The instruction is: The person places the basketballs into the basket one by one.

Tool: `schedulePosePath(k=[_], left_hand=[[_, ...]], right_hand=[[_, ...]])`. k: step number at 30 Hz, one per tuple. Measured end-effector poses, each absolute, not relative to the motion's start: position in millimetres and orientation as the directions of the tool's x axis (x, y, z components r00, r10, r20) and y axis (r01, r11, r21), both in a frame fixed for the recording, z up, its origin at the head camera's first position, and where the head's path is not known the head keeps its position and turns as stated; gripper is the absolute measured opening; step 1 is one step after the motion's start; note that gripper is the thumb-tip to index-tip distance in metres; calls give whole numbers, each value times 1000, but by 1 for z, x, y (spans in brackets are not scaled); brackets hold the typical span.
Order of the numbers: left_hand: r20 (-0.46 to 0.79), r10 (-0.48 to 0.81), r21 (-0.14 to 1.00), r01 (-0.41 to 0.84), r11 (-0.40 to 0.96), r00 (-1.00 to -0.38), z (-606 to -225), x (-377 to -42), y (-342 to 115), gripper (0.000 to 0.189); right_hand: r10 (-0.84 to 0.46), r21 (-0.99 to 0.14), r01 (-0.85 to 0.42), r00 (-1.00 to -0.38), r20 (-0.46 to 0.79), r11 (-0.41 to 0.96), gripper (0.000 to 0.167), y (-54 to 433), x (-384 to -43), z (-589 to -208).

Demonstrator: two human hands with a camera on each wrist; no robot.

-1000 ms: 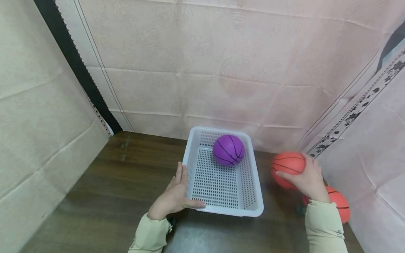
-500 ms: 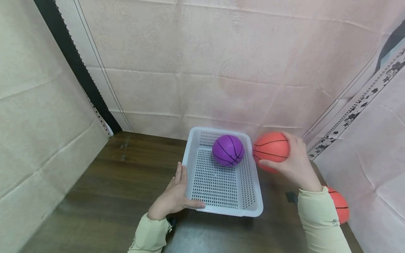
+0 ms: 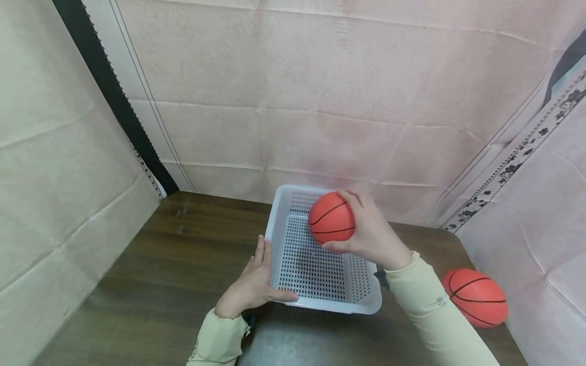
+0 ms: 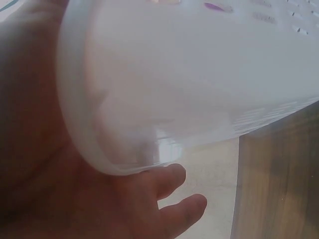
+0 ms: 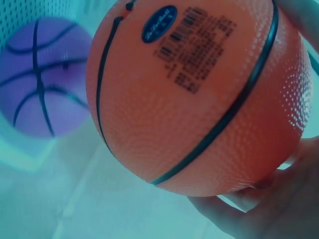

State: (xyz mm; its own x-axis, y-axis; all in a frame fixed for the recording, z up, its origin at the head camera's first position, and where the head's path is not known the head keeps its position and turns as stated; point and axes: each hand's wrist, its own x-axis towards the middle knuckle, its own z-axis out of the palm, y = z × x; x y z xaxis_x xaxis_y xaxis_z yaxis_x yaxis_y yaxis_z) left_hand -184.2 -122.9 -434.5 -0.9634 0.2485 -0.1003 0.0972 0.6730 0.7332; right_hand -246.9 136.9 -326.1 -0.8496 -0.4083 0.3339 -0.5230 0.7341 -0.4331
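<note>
My right hand [image 3: 373, 231] grips a small red-orange toy basketball [image 3: 331, 218] over the far part of a white perforated plastic basket [image 3: 366, 308]. The right wrist view shows the held ball [image 5: 199, 109] close up, with a printed barcode and black lines. Inside the basket lies a purple toy basketball [image 5: 45, 79], hidden behind the held ball in the head view. Around the basket's near left corner rests my left hand [image 3: 249, 284], straight fingers along the side and thumb at the front rim. In the left wrist view, fingertips [image 4: 187, 211] show past the rim.
A second red-orange basketball [image 3: 476, 297] sits on the dark wooden table [image 3: 192, 264] at the right, beside the cloth side wall [image 3: 540, 244]. Another cloth wall [image 3: 339, 127] rises behind the basket, and one more stands to the left.
My right hand has carried the red-orange basketball leftward from the table's right side to over the basket, covering the purple ball in the head view. The left hand has stayed put.
</note>
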Motion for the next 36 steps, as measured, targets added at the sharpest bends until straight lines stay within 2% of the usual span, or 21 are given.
schedulePosePath(k=[10, 30, 36], left_hand=[[-101, 244, 725, 97, 682, -965, -437, -183, -122, 142], [-98, 239, 723, 96, 684, -966, -436, -183, -122, 140], [-91, 239, 718, 103, 688, -967, -437, -183, -122, 140]], right_hand=[[-535, -338, -600, -800, 274, 725, 110, 104, -255, -354], [-527, -373, -544, -835, 154, 752, 108, 83, -264, -376], [-540, -364, -550, -830, 140, 752, 108, 79, -267, -380]])
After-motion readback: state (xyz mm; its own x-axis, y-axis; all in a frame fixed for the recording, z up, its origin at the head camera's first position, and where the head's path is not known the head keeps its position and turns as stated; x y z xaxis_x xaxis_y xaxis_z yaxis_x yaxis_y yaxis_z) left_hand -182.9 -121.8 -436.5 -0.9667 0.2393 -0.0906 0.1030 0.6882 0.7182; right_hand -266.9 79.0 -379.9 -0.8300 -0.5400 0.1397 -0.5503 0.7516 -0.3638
